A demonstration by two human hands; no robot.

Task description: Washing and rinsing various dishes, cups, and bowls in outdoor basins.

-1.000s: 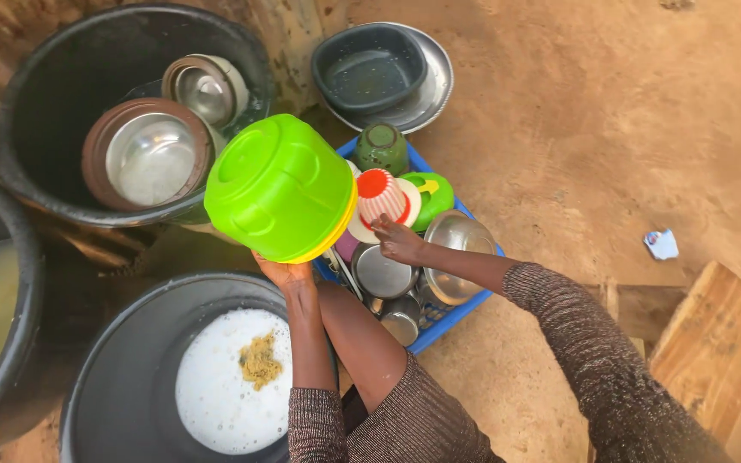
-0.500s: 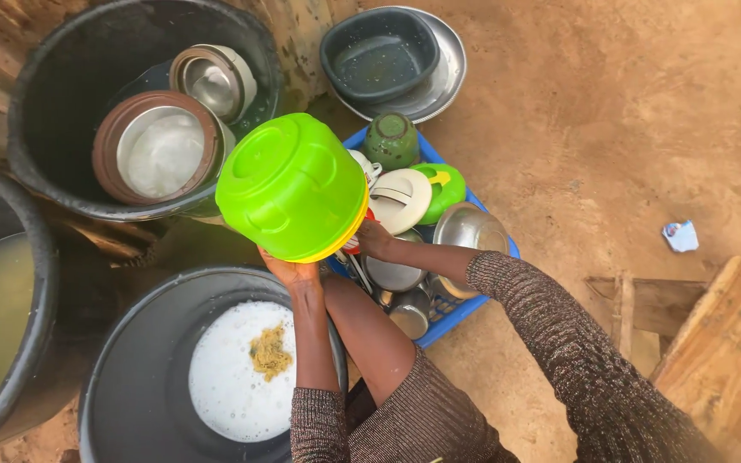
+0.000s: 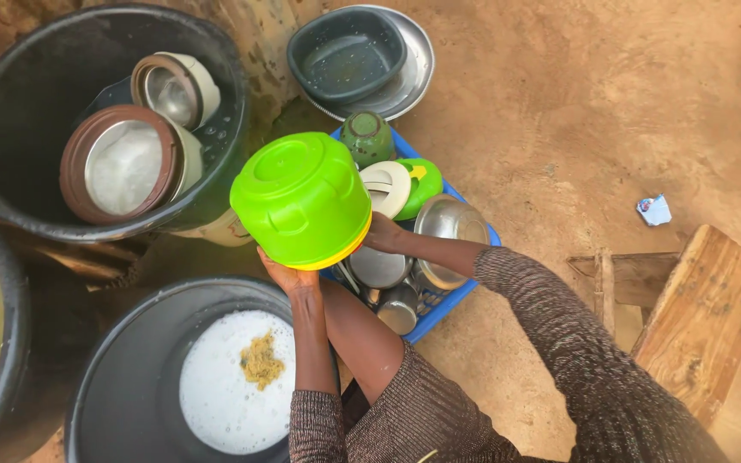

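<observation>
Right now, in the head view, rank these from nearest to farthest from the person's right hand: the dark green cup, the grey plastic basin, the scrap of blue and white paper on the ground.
From the right hand:
1. Dark green cup, upside down at the far end of the blue crate.
2. Grey plastic basin, beyond the crate, resting on a metal tray.
3. Scrap of blue and white paper, far off to the right on the bare dirt.
</observation>
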